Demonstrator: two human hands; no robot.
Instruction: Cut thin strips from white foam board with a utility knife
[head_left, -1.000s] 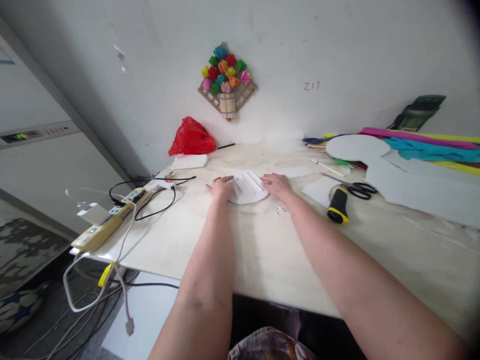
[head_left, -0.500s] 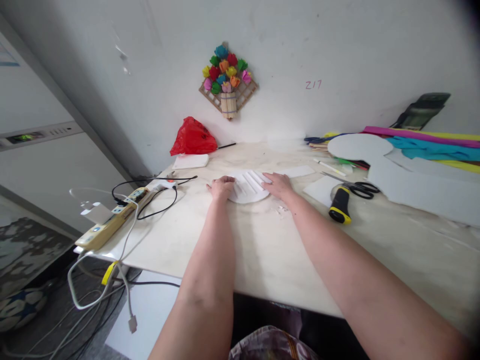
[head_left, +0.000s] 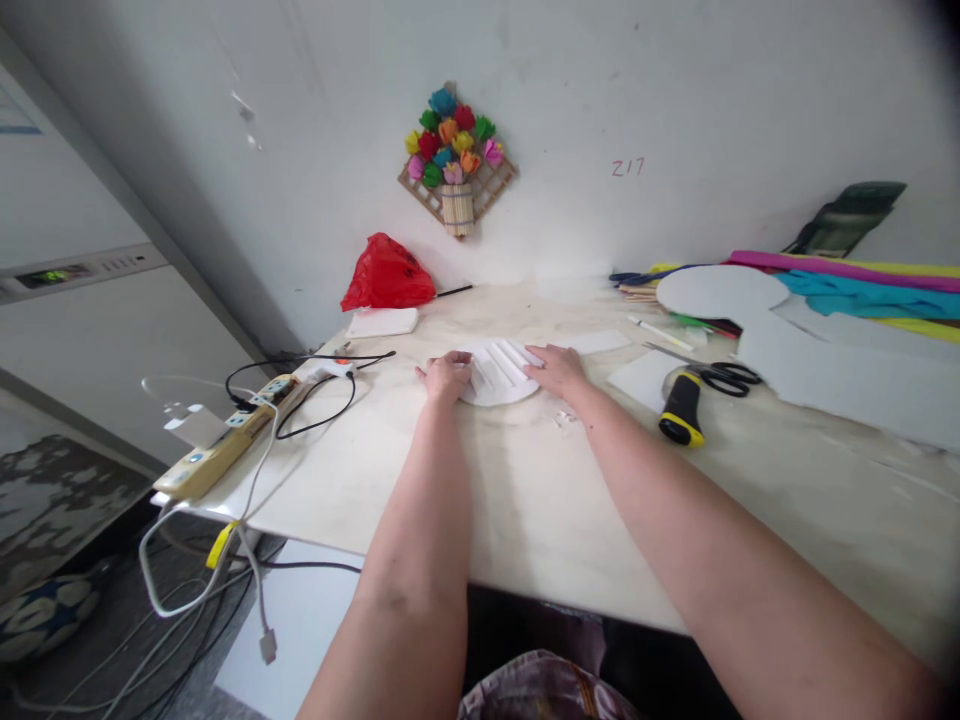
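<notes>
A white round foam disc [head_left: 498,375] with raised white strips on it lies on the pale table [head_left: 525,480]. My left hand [head_left: 445,377] rests on the disc's left edge, fingers curled down onto it. On the right edge lies my right hand [head_left: 556,368], its fingers stretched flat and pressing down. Both forearms reach forward across the table.
A yellow-and-black utility knife [head_left: 679,407] and black scissors [head_left: 718,377] lie to the right, beside white foam sheets [head_left: 817,375] and coloured paper rolls [head_left: 855,290]. A power strip with cables [head_left: 225,445] sits at the left edge. A red bag [head_left: 386,274] lies by the wall.
Both hands stay on the disc with only slight shifts; the view has drifted a little.
</notes>
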